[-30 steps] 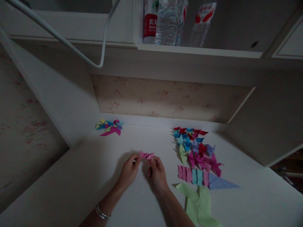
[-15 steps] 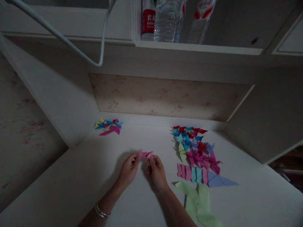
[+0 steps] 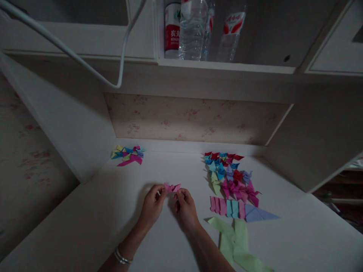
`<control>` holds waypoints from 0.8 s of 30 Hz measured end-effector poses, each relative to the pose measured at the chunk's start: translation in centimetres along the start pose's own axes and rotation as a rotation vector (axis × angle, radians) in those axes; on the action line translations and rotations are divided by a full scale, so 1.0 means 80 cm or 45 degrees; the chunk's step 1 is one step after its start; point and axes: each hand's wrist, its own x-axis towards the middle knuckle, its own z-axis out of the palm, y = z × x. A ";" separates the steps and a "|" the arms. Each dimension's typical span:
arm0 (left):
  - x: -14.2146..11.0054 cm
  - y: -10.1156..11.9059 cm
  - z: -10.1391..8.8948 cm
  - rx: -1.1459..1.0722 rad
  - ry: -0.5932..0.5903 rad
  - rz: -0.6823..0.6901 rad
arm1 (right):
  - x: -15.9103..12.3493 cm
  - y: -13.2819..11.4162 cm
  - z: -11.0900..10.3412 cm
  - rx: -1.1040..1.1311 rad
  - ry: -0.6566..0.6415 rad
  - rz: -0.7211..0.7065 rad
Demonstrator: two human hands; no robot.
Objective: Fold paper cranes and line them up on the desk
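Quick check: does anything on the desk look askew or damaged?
The light green paper at the near right looks odd: it sprawls with crooked, uneven edges, unlike the neat row of strips beyond it. I cannot tell whether it is torn. The pink folded paper in the left hand is too small to judge.

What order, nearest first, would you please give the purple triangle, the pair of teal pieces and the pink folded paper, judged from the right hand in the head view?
1. Pink folded paper: at the fingertips of the right hand.
2. Pair of teal pieces: right, within the row.
3. Purple triangle: farther right, ending that row.
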 end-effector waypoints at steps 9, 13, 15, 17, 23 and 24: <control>0.009 0.003 -0.015 -0.071 -0.150 -0.105 | -0.006 -0.016 0.003 -0.028 -0.062 0.027; 0.018 0.028 -0.019 0.054 -0.283 -0.038 | -0.006 -0.038 -0.013 -0.175 -0.111 -0.042; 0.026 0.043 -0.017 0.124 -0.397 -0.019 | -0.006 -0.050 -0.024 -0.226 -0.123 -0.053; 0.036 0.056 -0.012 0.226 -0.512 0.041 | -0.005 -0.061 -0.036 -0.262 -0.122 -0.051; 0.075 0.085 0.015 0.582 -0.807 0.250 | 0.006 -0.086 -0.083 -0.334 -0.093 -0.107; 0.084 0.089 0.021 0.616 -0.832 0.264 | 0.009 -0.088 -0.091 -0.331 -0.073 -0.113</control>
